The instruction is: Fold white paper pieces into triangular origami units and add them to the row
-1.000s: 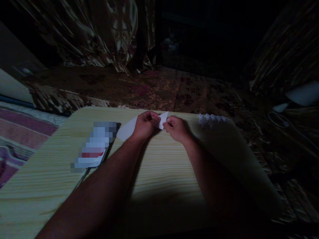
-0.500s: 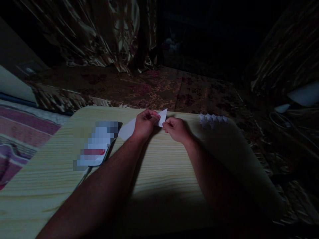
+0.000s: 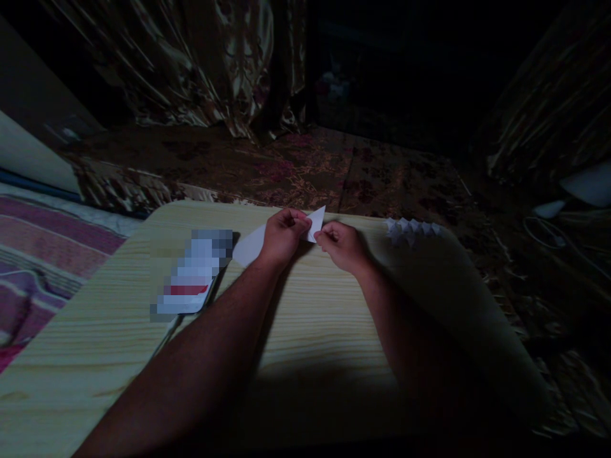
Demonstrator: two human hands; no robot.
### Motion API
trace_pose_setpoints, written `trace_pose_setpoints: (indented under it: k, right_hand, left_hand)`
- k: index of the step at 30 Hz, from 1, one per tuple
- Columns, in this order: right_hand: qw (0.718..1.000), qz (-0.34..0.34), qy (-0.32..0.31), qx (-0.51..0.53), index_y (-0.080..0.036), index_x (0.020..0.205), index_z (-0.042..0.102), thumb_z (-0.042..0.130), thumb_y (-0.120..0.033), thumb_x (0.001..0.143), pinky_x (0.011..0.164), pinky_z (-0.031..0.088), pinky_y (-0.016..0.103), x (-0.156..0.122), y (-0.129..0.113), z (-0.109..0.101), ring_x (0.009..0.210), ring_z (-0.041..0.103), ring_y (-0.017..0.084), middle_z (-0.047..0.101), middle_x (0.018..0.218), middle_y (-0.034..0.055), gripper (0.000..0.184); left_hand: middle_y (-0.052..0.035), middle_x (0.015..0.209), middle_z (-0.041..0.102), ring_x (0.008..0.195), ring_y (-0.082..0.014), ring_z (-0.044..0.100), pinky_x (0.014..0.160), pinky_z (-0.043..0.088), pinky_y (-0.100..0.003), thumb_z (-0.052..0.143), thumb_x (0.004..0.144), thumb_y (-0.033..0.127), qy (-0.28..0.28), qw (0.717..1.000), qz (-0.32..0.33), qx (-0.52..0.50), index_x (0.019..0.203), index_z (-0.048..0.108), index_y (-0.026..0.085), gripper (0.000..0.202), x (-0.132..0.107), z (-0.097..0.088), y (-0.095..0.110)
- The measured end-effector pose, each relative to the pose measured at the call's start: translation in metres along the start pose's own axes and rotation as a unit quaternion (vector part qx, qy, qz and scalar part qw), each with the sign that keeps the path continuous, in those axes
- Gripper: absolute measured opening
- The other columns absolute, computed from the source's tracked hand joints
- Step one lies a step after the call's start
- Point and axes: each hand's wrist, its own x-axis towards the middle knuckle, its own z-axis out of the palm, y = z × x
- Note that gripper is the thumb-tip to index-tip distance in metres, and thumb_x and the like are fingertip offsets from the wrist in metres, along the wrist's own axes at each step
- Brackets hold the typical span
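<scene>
A piece of white folded paper [image 3: 316, 221] with a pointed tip sticks up between my hands near the table's far edge. My left hand [image 3: 285, 236] is closed on it, thumb pressed over the near face. With thumb and fingertips my right hand [image 3: 342, 244] pinches its lower right corner. More white paper [image 3: 251, 247] lies to the left of my left hand; whether it joins the held piece is hidden behind that hand. Several small white folded-paper stars [image 3: 410, 229] stand grouped to the right of my right hand.
A phone [image 3: 195, 273] with a lit, pixelated screen rests on the left of the pale wooden table [image 3: 315, 318], a cable at its near end. Beyond the table are a patterned cloth-covered ledge [image 3: 305, 165] and curtains [image 3: 238, 63]. Striped bedding [image 3: 48, 248] lies at left.
The whole view has shifted slightly, so everything sits a little further right. Both hands keep their grip on the folded paper, with hardly any change in their pose.
</scene>
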Motion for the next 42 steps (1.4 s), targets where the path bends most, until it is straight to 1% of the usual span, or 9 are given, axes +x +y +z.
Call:
trace_pose_setpoints:
  k: [7,14,19,24,27,30,34,38,42]
  right_hand:
    - [1.000,0.005,0.006,-0.020,-0.019,0.068,0.055,0.055,-0.036,0.080,0.050,0.035,0.023,0.001,0.008,0.000,0.050,0.047,0.010,0.057,0.058,-0.0022,0.021]
    - [0.999,-0.010,-0.005,-0.040,-0.018,0.068,0.057,0.054,-0.034,0.080,0.052,0.036,0.023,0.000,0.004,-0.001,0.054,0.050,0.010,0.057,0.059,-0.0019,0.020]
    - [1.000,0.000,0.018,-0.022,-0.018,0.067,0.055,0.055,-0.032,0.079,0.050,0.035,0.023,0.000,0.001,-0.002,0.051,0.049,0.010,0.055,0.057,-0.0028,0.019]
    - [1.000,-0.011,0.006,-0.029,-0.017,0.069,0.059,0.055,-0.035,0.080,0.052,0.036,0.022,-0.001,0.002,-0.002,0.054,0.050,0.010,0.056,0.059,-0.0021,0.022]
    - [0.999,0.000,0.009,-0.045,-0.017,0.067,0.060,0.054,-0.035,0.080,0.049,0.033,0.022,-0.002,0.002,-0.002,0.050,0.047,0.009,0.055,0.057,-0.0026,0.023]
    - [0.999,0.001,0.010,-0.053,-0.017,0.064,0.058,0.054,-0.033,0.079,0.048,0.031,0.021,-0.003,0.001,-0.003,0.050,0.045,0.008,0.053,0.055,-0.0031,0.023]
    - [0.998,-0.009,0.002,-0.068,-0.016,0.062,0.056,0.052,-0.029,0.079,0.048,0.029,0.020,-0.003,-0.001,-0.002,0.050,0.040,0.007,0.050,0.054,-0.0039,0.021]
    - [0.996,-0.018,-0.017,-0.085,-0.016,0.061,0.056,0.052,-0.026,0.077,0.048,0.026,0.021,-0.003,-0.001,-0.002,0.051,0.036,0.007,0.046,0.054,-0.0048,0.019]
    - [0.995,-0.023,-0.031,-0.087,-0.016,0.062,0.055,0.052,-0.029,0.078,0.048,0.026,0.020,-0.004,-0.003,-0.003,0.052,0.035,0.007,0.044,0.055,-0.0050,0.021]
  left_hand:
    - [0.0013,0.060,0.057,0.051,-0.0092,0.048,0.050,0.035,-0.022,0.071,0.063,0.027,-0.020,1.000,0.000,0.014,0.072,0.061,0.016,0.018,0.001,-0.001,-0.002]
    - [0.0019,0.061,0.056,0.051,-0.0086,0.047,0.049,0.035,-0.021,0.070,0.066,0.029,-0.006,1.000,0.018,0.022,0.075,0.059,0.016,0.019,0.000,-0.001,-0.002]
    - [0.0020,0.060,0.056,0.050,-0.0083,0.047,0.049,0.034,-0.021,0.072,0.064,0.027,-0.003,1.000,0.016,0.013,0.073,0.059,0.016,0.019,-0.001,-0.001,0.000]
    - [0.0012,0.061,0.058,0.052,-0.0091,0.049,0.049,0.036,-0.021,0.072,0.064,0.027,-0.001,1.000,0.016,0.000,0.075,0.059,0.016,0.020,0.001,-0.003,-0.004]
    - [0.0013,0.063,0.059,0.053,-0.0092,0.051,0.051,0.037,-0.021,0.073,0.064,0.027,-0.026,1.000,0.008,-0.006,0.075,0.059,0.016,0.021,0.001,-0.004,-0.004]
    - [0.0007,0.070,0.063,0.058,-0.0104,0.054,0.056,0.041,-0.022,0.076,0.060,0.024,-0.084,0.996,-0.012,-0.008,0.083,0.061,0.015,0.028,0.001,-0.004,-0.002]
    - [-0.0002,0.073,0.064,0.059,-0.0105,0.054,0.058,0.041,-0.023,0.076,0.060,0.026,-0.139,0.989,-0.021,0.054,0.081,0.065,0.013,0.027,0.000,-0.006,0.000]
    - [-0.0004,0.069,0.063,0.057,-0.0105,0.052,0.056,0.038,-0.023,0.073,0.063,0.028,-0.147,0.985,-0.031,0.085,0.081,0.069,0.012,0.025,0.000,-0.008,-0.002]
    - [0.0000,0.064,0.063,0.052,-0.0098,0.050,0.051,0.036,-0.023,0.073,0.060,0.026,-0.127,0.988,-0.050,0.073,0.077,0.070,0.012,0.022,0.001,-0.009,-0.003]
